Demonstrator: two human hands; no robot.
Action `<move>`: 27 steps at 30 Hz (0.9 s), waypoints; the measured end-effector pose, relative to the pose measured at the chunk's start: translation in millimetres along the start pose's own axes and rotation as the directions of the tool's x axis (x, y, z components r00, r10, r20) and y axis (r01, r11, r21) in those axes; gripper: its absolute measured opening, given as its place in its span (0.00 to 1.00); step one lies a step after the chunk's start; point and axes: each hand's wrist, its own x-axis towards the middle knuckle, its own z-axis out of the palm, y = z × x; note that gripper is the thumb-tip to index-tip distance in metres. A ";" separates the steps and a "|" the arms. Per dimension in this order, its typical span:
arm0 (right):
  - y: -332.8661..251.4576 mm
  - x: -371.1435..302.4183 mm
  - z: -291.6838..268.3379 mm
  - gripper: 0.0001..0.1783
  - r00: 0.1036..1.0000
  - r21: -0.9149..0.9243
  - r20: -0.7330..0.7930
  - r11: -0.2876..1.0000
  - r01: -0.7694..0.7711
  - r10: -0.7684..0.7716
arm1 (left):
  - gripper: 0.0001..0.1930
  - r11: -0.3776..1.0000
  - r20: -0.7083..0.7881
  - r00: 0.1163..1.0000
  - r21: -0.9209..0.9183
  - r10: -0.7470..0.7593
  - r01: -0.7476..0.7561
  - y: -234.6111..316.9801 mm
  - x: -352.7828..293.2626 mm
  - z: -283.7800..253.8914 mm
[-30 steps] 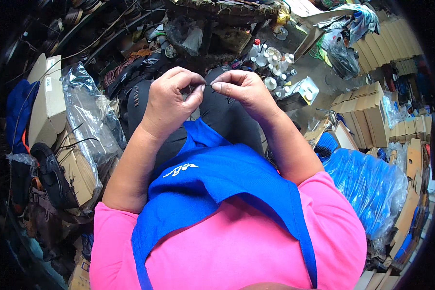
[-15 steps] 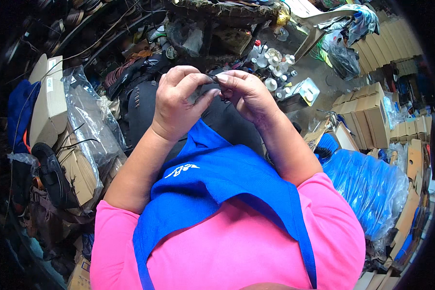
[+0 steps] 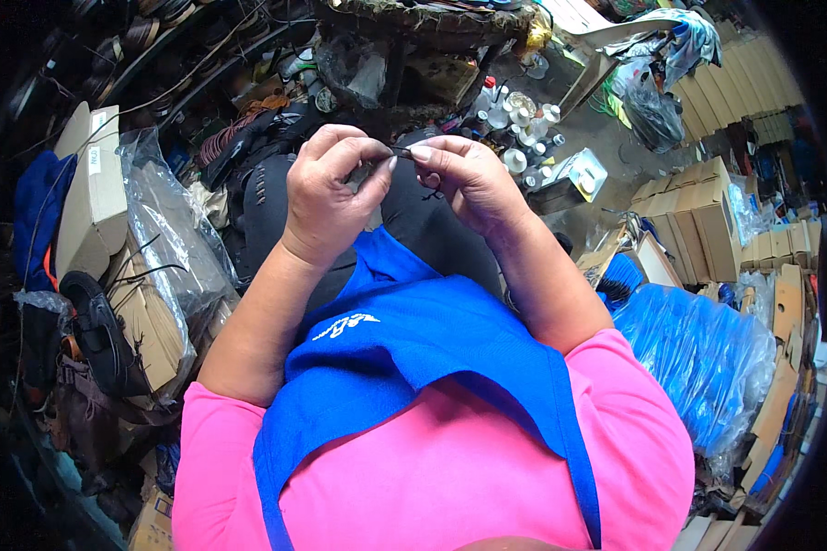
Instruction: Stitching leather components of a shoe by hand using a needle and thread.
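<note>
Above my lap, my left hand [image 3: 329, 195] pinches one end of a thin dark cord [image 3: 402, 151] between thumb and forefinger. My right hand [image 3: 474, 182] has hold of the same cord a short way to the right, also in a thumb-and-finger pinch. A short dark strand shows below the right fingers. The little stretch of cord between the two fingertips looks taut; the rest is hidden by the fingers. Beneath both hands lie my dark trousers [image 3: 418, 216] and a blue apron [image 3: 432, 317].
To the left, a black shoe [image 3: 101, 326] rests against cardboard boxes [image 3: 92, 197] and clear plastic wrap [image 3: 176, 243]. White bottles [image 3: 515, 161] crowd the floor ahead, near a worn stool [image 3: 427, 23]. On the right are stacked cartons [image 3: 698, 220] and a plastic-wrapped blue bundle [image 3: 685, 354].
My left hand has shifted slightly left, and its thumb has closed up to the forefinger. The gap between the hands is wider, with more cord showing. The right hand has barely moved.
</note>
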 end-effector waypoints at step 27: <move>-6.0 -4.4 0.1 0.12 0.954 -0.575 0.114 0.764 0.292 -0.278 | 0.03 0.991 0.014 0.995 -0.099 -0.095 0.096 0.7 0.5 -6.1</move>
